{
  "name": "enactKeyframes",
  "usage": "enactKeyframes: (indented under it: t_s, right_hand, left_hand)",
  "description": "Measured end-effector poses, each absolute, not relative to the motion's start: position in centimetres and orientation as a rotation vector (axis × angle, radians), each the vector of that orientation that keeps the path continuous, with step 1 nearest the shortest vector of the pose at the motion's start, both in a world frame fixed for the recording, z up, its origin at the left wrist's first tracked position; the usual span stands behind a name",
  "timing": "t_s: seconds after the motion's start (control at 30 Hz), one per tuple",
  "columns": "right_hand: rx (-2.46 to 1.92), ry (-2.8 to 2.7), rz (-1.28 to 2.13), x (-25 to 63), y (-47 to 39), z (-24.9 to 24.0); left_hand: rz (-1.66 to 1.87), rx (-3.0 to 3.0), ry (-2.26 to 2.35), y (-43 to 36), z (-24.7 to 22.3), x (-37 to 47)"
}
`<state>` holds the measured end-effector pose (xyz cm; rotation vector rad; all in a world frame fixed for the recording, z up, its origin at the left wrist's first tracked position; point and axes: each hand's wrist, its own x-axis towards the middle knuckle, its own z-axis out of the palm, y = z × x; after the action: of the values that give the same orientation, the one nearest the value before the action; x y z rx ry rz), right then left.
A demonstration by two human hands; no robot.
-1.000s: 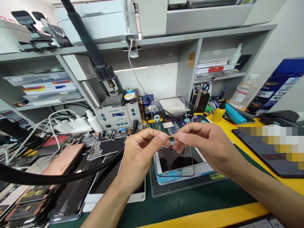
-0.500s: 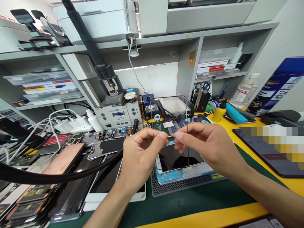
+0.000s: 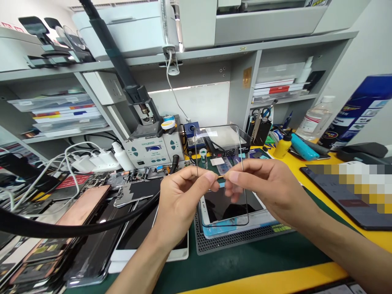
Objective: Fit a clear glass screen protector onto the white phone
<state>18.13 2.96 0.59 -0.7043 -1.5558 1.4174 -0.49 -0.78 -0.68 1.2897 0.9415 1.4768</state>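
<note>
Fingertips from both sides meet right at the centre of the head view! Left hand [image 3: 180, 200] and right hand [image 3: 272, 188] face each other, each grip clamped, thumb against fingers, on a small gold-coloured piece [image 3: 220, 177] between them. A clear panel [image 3: 226, 206] with a thin black edge stands roughly upright at the fingertips, fingers of the right hand showing through it; exactly how it is supported, I cannot tell.

Beyond and below, a white phone [image 3: 257, 202] lies screen up on a blue-and-clear slab [image 3: 214, 232], and that sits over a perforated grey pad [image 3: 214, 247] on the green mat [image 3: 245, 261]. Yellow tabletop [image 3: 306, 271] shows at the near edge and out right, where a dark tablet [image 3: 327, 200] lies. Far right, a yellow bottle [image 3: 282, 148], a clear bottle [image 3: 314, 118] and a big blue can [image 3: 358, 110]. Over left, a grey control unit [image 3: 150, 153] stands far, a pinkish phone panel [image 3: 84, 202] nearer.
</note>
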Motion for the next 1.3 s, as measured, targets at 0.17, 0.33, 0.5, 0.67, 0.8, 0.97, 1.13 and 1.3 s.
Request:
enactKeyframes:
  t_s: [0.17,0.33,0.5,0.67,0.8,0.97,1.13,1.3]
  right_hand:
    - [-0.800,-1.587,1.307,17.98,2.78,0.82]
    - [-0.805,-1.598,1.299,17.99,2.66,0.87]
    - [-0.734,-1.567,1.394,18.20,2.97,0.50]
    - [-0.734,-1.568,1.388,18.14,3.02,0.44]
    - [-0.754,-1.535,1.365,17.96,2.90,0.77]
    - [-0.752,-1.571,1.366,17.84,2.65,1.21]
    - [-0.767,-1.587,1.404,17.76,2.53,1.21]
    - [-0.732,-1.598,1.452,17.94,2.76,0.98]
  left_hand:
    - [1.564,1.419,1.094,-0.92,-0.64,-0.17]
    - [1.560,1.431,1.097,-0.83,-0.60,-0.12]
    - [1.508,1.365,0.960,-0.65,-0.89,-0.48]
    - [1.511,1.473,1.030,-0.71,-0.89,-0.37]
    - [1.469,1.523,1.057,-0.74,-1.07,-0.30]
    - [1.479,1.369,0.988,-0.64,-1.03,-0.23]
    - [1.485,1.335,0.930,-0.71,-0.72,-0.28]
    - [1.445,1.288,0.913,-0.60,-0.89,-0.41]
